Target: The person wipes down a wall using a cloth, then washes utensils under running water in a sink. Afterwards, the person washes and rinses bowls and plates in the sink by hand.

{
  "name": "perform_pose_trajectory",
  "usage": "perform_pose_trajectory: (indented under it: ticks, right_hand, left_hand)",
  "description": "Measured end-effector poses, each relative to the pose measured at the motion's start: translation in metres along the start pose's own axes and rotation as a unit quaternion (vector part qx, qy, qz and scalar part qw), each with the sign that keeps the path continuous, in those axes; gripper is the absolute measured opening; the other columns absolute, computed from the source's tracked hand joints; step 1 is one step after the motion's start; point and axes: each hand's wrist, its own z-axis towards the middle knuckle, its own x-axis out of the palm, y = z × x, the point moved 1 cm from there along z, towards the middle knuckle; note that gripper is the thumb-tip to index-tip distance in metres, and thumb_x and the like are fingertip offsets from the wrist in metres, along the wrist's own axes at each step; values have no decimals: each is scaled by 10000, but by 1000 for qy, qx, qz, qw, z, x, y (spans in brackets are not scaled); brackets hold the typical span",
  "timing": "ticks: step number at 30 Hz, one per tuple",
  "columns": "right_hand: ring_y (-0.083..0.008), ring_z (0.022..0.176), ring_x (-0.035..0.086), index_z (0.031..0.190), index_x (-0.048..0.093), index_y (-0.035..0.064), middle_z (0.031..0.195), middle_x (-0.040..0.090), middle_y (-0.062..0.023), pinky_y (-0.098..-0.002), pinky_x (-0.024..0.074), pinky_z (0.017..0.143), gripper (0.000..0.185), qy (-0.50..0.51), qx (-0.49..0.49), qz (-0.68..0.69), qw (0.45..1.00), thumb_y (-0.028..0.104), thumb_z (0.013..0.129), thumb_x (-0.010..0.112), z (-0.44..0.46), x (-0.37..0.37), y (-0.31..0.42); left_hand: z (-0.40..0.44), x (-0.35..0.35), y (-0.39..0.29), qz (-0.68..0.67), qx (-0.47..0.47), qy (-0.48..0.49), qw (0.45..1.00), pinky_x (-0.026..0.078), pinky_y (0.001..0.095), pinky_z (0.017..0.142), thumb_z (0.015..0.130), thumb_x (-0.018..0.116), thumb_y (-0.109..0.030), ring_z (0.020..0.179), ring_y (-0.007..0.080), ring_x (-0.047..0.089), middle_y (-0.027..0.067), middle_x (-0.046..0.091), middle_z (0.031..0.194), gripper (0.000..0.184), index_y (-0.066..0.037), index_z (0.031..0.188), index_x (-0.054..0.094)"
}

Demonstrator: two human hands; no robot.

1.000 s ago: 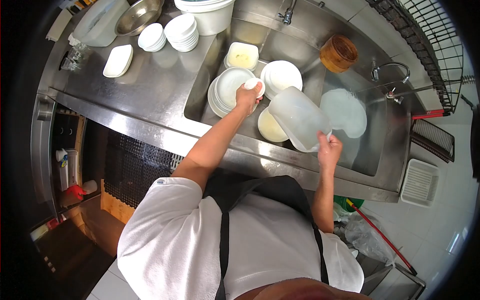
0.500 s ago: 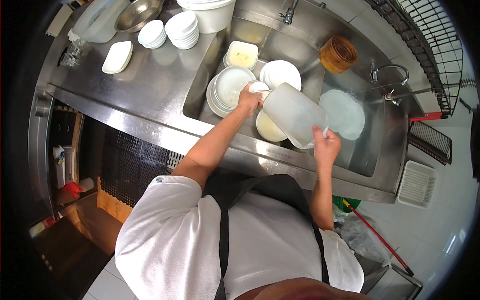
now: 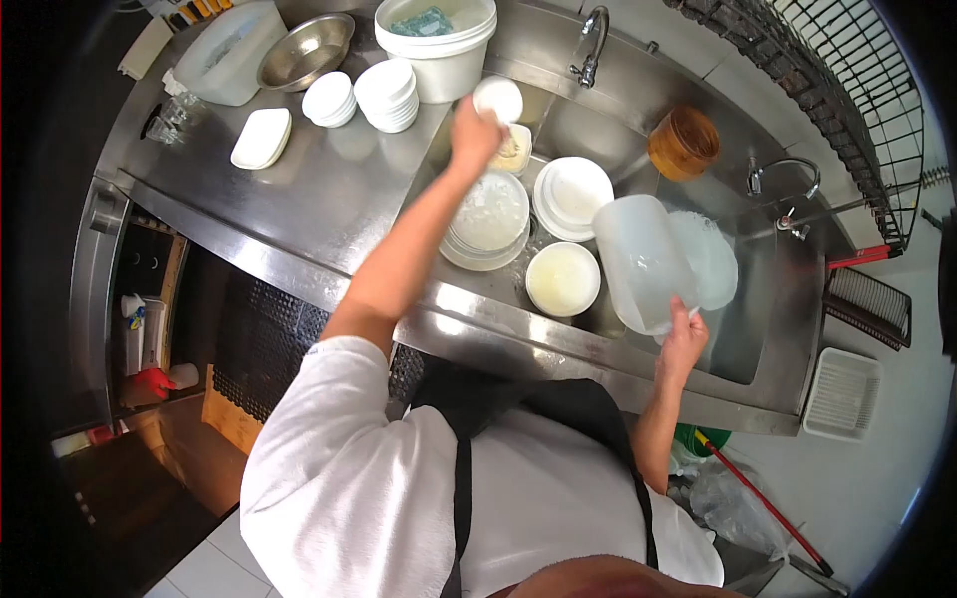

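My left hand (image 3: pixel 476 138) is closed on a small white bowl (image 3: pixel 498 100), held over the back left of the sink close to the white bucket. Beneath that hand, a square dish (image 3: pixel 515 146) with yellowish residue is partly hidden. My right hand (image 3: pixel 684 337) grips the lower edge of a translucent plastic container (image 3: pixel 643 261), tilted above the sink. Left of the container are a stack of white plates and bowls (image 3: pixel 576 189) and a bowl of pale yellow liquid (image 3: pixel 562 279). Another stack, topped by a bowl (image 3: pixel 491 211) of cloudy water, sits below my left forearm's end.
Soapy water (image 3: pixel 710 261) fills the right basin, with a wooden steamer (image 3: pixel 684 143) behind it. A white bucket (image 3: pixel 444 70), stacked small bowls (image 3: pixel 389 95), a metal bowl (image 3: pixel 307 52) and a plastic tub (image 3: pixel 231 60) stand on the left counter. Faucets (image 3: pixel 593 48) rise along the back.
My left hand has moved away from the container to the back left with the small bowl. My right hand has shifted the container slightly right, and the top left bowl now holds cloudy water.
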Motion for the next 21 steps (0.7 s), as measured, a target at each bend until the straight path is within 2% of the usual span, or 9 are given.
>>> perform_pose_trajectory:
  ticks: [1, 2, 4, 9, 12, 13, 16, 17, 21]
  right_hand:
    - [-60, 685, 523, 887, 677, -43, 806, 649, -16, -229, 410, 618, 213, -17, 4, 13, 1000, 169, 887, 661, 0, -4, 3]
    - [-62, 689, 526, 894, 677, -44, 813, 651, -20, -230, 411, 622, 210, -35, 7, 26, 999, 165, 887, 660, 0, -10, 4]
    - [-64, 698, 533, 910, 674, -44, 825, 654, -25, -227, 411, 638, 209, -49, 4, 59, 997, 163, 889, 658, 2, -26, -4]
    - [-80, 735, 563, 907, 662, -37, 836, 656, -34, -245, 440, 676, 206, -81, 5, 85, 993, 169, 893, 655, -7, -46, -10]
    - [-125, 802, 610, 957, 645, -56, 909, 668, -73, -276, 472, 731, 243, -88, 11, 97, 991, 182, 907, 636, -9, -51, -21]
    - [-145, 829, 628, 982, 637, -65, 941, 673, -91, -290, 485, 753, 261, -85, 13, 100, 991, 187, 914, 627, -9, -56, -24]
    - [-160, 836, 634, 996, 632, -74, 957, 671, -100, -301, 492, 753, 301, -85, 30, 78, 993, 214, 909, 636, -7, -68, -33]
    - [-176, 843, 640, 1000, 636, -67, 977, 669, -112, -310, 499, 749, 326, -97, 39, 82, 991, 243, 900, 646, -7, -64, -28]
    - [-200, 863, 647, 1039, 626, -66, 1001, 664, -126, -325, 503, 762, 375, -91, 43, 73, 992, 280, 896, 649, -12, -52, -13]
  left_hand:
    - [10, -21, -58, -22, -34, 0, 999, 504, 462, 783, 867, 528, -170, 813, 375, 667, 222, 664, 853, 328, 43, 1116, 547]
    - [47, -29, -63, 54, 14, -60, 997, 501, 478, 786, 861, 542, -184, 885, 403, 646, 244, 664, 860, 336, 29, 1117, 585]
    - [116, -48, -71, 226, 209, -198, 931, 497, 483, 793, 860, 544, -176, 909, 389, 647, 258, 665, 872, 323, 2, 1115, 628]
    - [188, -64, -67, 369, 212, -95, 900, 494, 443, 849, 828, 606, -160, 952, 381, 645, 221, 679, 991, 341, -10, 1132, 638]
    - [160, -64, -81, 209, 250, -134, 936, 495, 426, 868, 823, 624, -141, 948, 362, 653, 189, 689, 1007, 348, -25, 1151, 633]
    - [146, -70, -82, 133, 266, -154, 942, 514, 384, 829, 832, 640, -124, 902, 306, 676, 174, 696, 983, 317, -42, 1139, 632]
    - [113, -108, -65, 25, 200, -159, 966, 525, 340, 774, 837, 653, -112, 861, 253, 687, 157, 701, 970, 282, -46, 1110, 625]
    - [108, -128, -47, 37, 217, -191, 957, 523, 278, 712, 847, 674, -113, 763, 130, 665, 78, 704, 898, 259, -37, 1086, 611]
    - [107, -238, 28, 144, 116, -447, 875, 513, 349, 785, 801, 724, -143, 913, 204, 626, 177, 629, 1040, 444, 27, 1162, 529]
